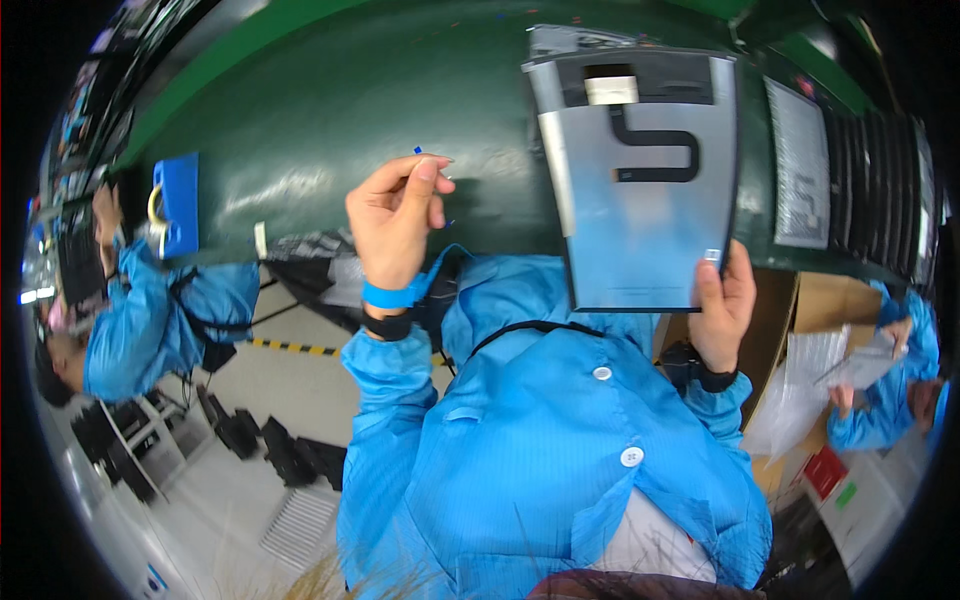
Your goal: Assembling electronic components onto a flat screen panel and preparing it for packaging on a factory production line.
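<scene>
My right hand [725, 312] grips a flat display panel [640, 235] by its lower right corner, thumb on top. The panel's silvery-blue back faces up, with a black band along its far end and a black, hook-shaped flex cable [655, 138] with a pale patch at its start. Left of the panel, my left hand [398, 215] is raised over the green table, thumb and forefinger pinched together. Tiny blue bits show beside those fingers; whether the fingers hold one is too small to tell. A blue wrist band [395, 295] circles my left wrist.
At the right stand a row of black trays [880, 190] and a bubble-wrapped panel [800, 165]. Another wrapped item [575, 40] lies beyond the display panel. A blue holder [180, 205] with a tape roll is at left. Co-workers in blue coats sit on both sides; cardboard [835, 305] is at lower right.
</scene>
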`<action>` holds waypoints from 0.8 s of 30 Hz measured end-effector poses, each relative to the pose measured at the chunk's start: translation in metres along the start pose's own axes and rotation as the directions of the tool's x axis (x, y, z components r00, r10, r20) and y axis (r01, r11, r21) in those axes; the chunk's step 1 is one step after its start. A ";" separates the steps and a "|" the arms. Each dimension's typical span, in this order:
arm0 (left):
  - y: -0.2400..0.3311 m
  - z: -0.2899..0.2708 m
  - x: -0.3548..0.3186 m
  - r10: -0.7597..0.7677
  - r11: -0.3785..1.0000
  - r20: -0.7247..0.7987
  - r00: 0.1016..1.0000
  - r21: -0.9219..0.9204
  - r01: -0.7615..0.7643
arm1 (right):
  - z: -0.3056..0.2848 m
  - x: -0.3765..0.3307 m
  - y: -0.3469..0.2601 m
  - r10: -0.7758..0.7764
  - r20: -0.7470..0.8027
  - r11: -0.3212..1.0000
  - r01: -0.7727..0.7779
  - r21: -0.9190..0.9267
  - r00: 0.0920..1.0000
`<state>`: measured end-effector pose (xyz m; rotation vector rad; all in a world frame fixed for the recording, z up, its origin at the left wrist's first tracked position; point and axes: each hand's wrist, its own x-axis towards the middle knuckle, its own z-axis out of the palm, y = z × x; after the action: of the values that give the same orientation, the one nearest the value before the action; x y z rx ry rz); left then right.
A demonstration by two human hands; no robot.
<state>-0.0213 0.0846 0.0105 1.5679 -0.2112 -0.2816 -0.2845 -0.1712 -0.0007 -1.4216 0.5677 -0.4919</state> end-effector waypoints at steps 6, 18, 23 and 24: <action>-0.065 -0.166 -0.037 0.313 0.911 -0.552 0.773 -0.055 -0.408 | -0.019 0.005 0.001 -0.029 -0.003 0.999 0.029 0.028 1.000; -0.290 -0.249 -0.063 -0.054 0.906 -0.470 0.881 0.348 0.241 | -0.010 0.017 0.002 -0.044 -0.038 0.999 0.043 -0.021 0.998; -0.245 -0.245 -0.056 -0.049 0.738 -0.386 0.921 0.607 0.294 | -0.010 0.004 0.007 -0.028 -0.055 1.000 0.028 0.003 0.998; -0.245 -0.251 -0.059 -0.045 0.733 -0.381 0.923 0.615 0.290 | -0.009 0.003 0.007 -0.026 -0.062 1.000 0.026 0.012 0.998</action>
<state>-0.0106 0.3457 -0.2300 2.3326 0.1353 -0.0611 -0.2880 -0.1796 -0.0081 -1.4074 0.5950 -0.5604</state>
